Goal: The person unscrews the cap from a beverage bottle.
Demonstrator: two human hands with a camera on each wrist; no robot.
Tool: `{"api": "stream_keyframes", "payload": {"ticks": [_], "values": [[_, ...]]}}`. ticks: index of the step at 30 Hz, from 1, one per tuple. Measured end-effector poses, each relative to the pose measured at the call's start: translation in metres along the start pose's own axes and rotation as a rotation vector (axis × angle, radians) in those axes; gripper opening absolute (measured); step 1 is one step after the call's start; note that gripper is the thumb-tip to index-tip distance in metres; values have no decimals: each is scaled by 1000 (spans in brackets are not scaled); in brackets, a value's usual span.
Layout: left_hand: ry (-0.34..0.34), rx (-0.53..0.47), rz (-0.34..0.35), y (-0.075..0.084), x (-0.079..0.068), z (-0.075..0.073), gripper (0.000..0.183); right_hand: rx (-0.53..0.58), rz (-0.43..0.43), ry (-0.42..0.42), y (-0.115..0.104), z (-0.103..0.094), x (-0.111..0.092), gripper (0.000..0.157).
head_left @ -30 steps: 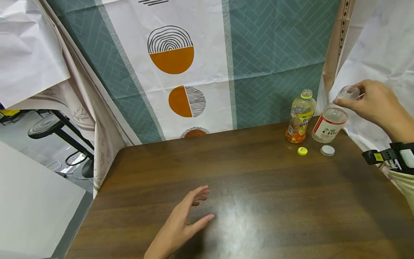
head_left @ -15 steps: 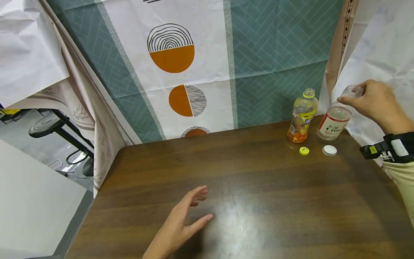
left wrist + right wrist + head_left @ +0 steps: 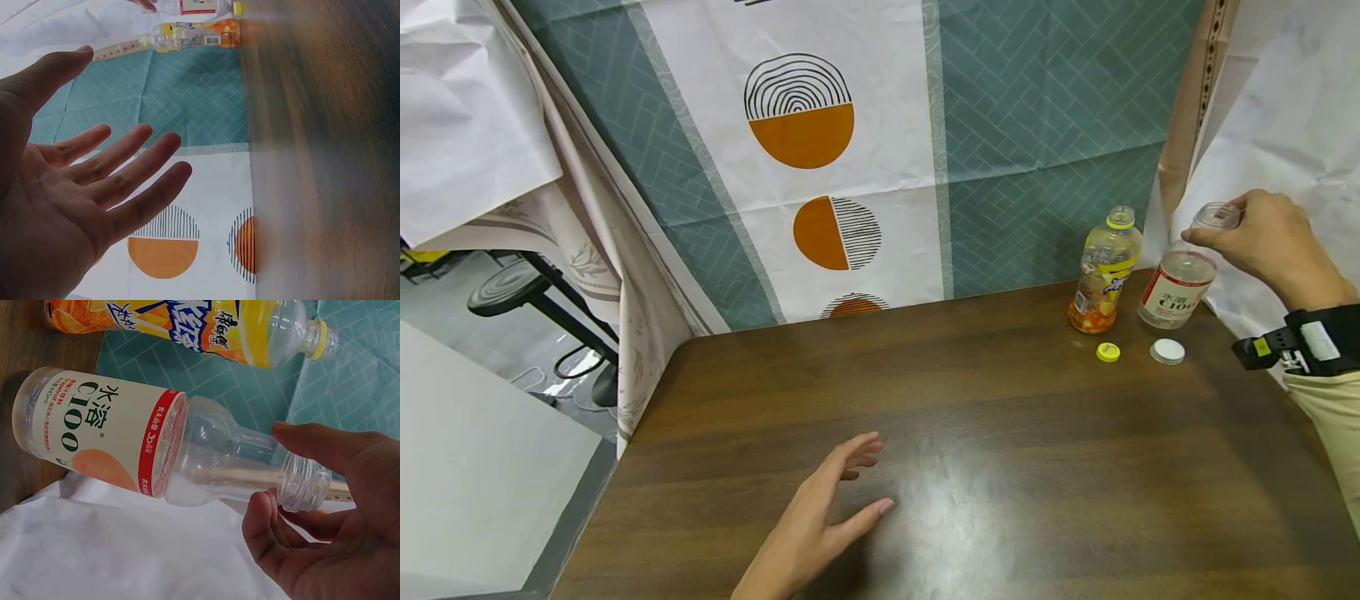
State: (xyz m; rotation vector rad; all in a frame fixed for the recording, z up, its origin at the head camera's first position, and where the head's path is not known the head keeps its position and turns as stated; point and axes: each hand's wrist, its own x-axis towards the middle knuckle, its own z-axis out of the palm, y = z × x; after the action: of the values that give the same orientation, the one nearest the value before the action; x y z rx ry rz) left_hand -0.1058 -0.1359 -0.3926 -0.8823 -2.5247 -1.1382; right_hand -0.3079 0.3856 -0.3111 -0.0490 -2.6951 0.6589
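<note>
At the table's back right, my right hand [image 3: 1273, 242] grips the neck of a clear plastic bottle [image 3: 1176, 290] between thumb and fingers. The bottle stands uncapped, its pale label edged in red; the right wrist view shows the bare threaded mouth. Just left of it is an uncapped iced-tea bottle [image 3: 1103, 279] with a yellow label and orange print near its base. In front lie a yellow cap [image 3: 1108, 352] and a white cap [image 3: 1167, 352]. My left hand [image 3: 812, 517] hovers over the table's front part, fingers spread and holding nothing, as the left wrist view [image 3: 75, 187] also shows.
The brown wooden table [image 3: 760, 392] ends at the back against a patterned teal-and-white cloth [image 3: 1000, 167]. White sheeting [image 3: 1285, 125] hangs at the right. Beyond the left edge are a beige curtain [image 3: 602, 233] and a black stand [image 3: 561, 317].
My right hand and the clear bottle have shifted slightly right, widening the gap to the iced-tea bottle. The head view has moved a little. My left hand stays nearly still.
</note>
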Motion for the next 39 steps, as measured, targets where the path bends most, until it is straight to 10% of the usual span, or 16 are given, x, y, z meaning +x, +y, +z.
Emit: {"api": "stream_keyframes", "payload": {"ticks": [39], "values": [[-35,-4,-44,-20,-5,5,67,59,38,-13,11,28,1,65]]}}
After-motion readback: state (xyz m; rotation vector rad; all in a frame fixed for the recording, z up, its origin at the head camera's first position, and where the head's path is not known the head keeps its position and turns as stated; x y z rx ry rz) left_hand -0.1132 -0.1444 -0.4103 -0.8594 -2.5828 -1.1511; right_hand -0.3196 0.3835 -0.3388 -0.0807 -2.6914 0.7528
